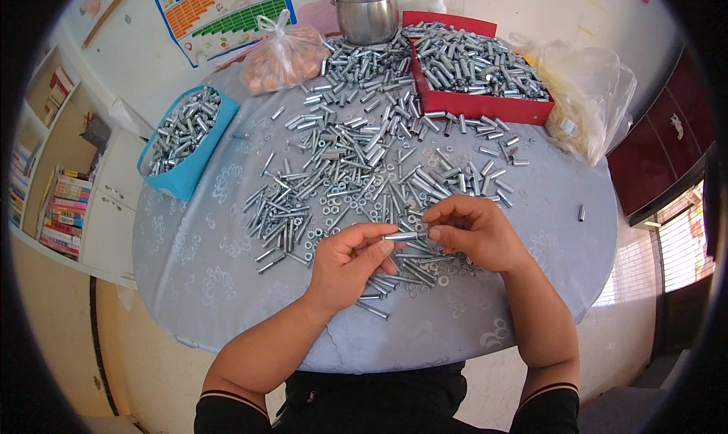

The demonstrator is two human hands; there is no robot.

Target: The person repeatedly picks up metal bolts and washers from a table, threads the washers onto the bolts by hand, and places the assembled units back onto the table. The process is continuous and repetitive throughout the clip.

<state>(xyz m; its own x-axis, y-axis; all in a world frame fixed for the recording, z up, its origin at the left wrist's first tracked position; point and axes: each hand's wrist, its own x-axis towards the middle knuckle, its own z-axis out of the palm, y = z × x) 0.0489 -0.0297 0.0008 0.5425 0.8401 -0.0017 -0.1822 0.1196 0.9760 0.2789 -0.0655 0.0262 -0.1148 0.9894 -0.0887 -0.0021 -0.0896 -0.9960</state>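
Observation:
My left hand pinches one end of a silvery anchor bolt between thumb and fingers. At the bolt's other end, the thumb and index finger of my right hand close on its tip; whether a nut or washer is between them is hidden. The bolt lies nearly level above the heap. Under and around both hands are loose long bolts, hex nuts and flat washers. Short metal sleeves lie piled farther back.
A red box of sleeves stands at the back right, beside a clear plastic bag. At left is a blue container of metal parts. A bag of eggs and a steel pot stand behind. One sleeve lies alone near the right edge.

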